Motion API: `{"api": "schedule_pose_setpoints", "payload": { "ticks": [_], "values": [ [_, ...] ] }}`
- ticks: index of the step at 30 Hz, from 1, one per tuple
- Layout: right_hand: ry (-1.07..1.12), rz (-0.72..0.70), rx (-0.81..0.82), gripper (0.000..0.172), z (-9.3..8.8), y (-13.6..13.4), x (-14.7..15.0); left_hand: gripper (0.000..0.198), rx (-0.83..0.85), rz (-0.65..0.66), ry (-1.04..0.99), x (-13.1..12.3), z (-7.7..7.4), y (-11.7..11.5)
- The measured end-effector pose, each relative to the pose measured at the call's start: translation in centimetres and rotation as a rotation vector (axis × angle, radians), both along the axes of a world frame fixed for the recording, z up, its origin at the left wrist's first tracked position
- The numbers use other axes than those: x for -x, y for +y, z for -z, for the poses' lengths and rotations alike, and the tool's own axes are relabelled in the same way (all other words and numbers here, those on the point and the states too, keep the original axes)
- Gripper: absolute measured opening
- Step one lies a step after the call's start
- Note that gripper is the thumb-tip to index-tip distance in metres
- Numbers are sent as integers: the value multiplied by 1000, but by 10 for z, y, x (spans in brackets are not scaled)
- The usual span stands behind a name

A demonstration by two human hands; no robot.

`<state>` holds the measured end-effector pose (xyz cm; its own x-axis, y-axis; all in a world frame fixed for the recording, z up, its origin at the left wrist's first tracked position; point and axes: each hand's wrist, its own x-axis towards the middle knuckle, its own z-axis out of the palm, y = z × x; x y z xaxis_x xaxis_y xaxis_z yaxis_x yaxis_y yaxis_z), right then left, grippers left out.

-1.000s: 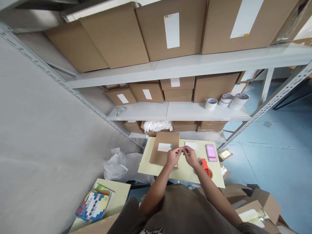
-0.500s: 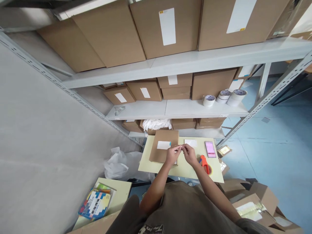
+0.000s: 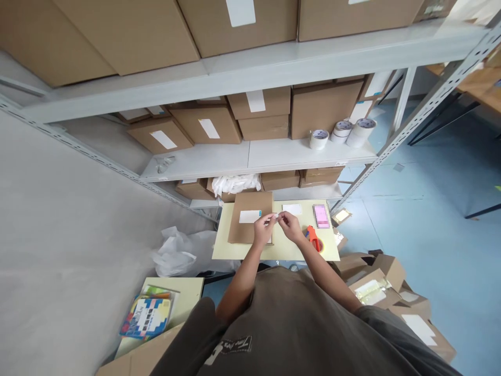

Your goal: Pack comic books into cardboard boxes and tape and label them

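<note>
My left hand and my right hand meet fingertip to fingertip above a pale yellow table. Between them they pinch a small whitish piece, too small to make out. Beneath and left of my left hand lies a flat brown cardboard box with a white label. A white sheet lies just beyond my right hand. To its right sit an orange tape dispenser and a pink pixelated item.
Grey shelving with cardboard boxes and white tape rolls stands ahead. White plastic lies left of the table. Books rest at lower left, opened cartons at lower right.
The camera view has shifted, so the shelves and table appear higher and further left. My hands remain together, and the small whitish piece between them shows a little more.
</note>
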<state>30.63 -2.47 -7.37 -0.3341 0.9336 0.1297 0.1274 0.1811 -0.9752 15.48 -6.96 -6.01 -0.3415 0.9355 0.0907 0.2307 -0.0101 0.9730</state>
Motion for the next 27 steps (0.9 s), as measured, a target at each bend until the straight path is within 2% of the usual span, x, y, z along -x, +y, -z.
{"api": "schedule_pose_setpoints", "payload": {
  "ticks": [3,6,8,12,16,20,24,27],
  "values": [
    [17,-41,6,21,-1,1,-3,48,19,-34,-135,0,2,2],
    [48,-44,32,18,-2,2,-5,55,45,88,-225,1,1,3],
    [67,-61,47,16,-3,3,-5,53,64,134,-219,1,-1,3],
    [100,-77,94,15,1,5,-4,47,75,69,-212,3,-3,0],
    [177,-59,196,24,10,7,0,52,99,-58,-238,8,1,-4],
    [188,-52,300,36,14,5,17,52,103,-28,-154,17,5,-3],
    [196,-55,273,39,15,5,44,52,101,-11,-78,40,8,2],
    [239,-34,288,38,18,11,61,56,98,-80,-63,80,11,7]
  ]
}}
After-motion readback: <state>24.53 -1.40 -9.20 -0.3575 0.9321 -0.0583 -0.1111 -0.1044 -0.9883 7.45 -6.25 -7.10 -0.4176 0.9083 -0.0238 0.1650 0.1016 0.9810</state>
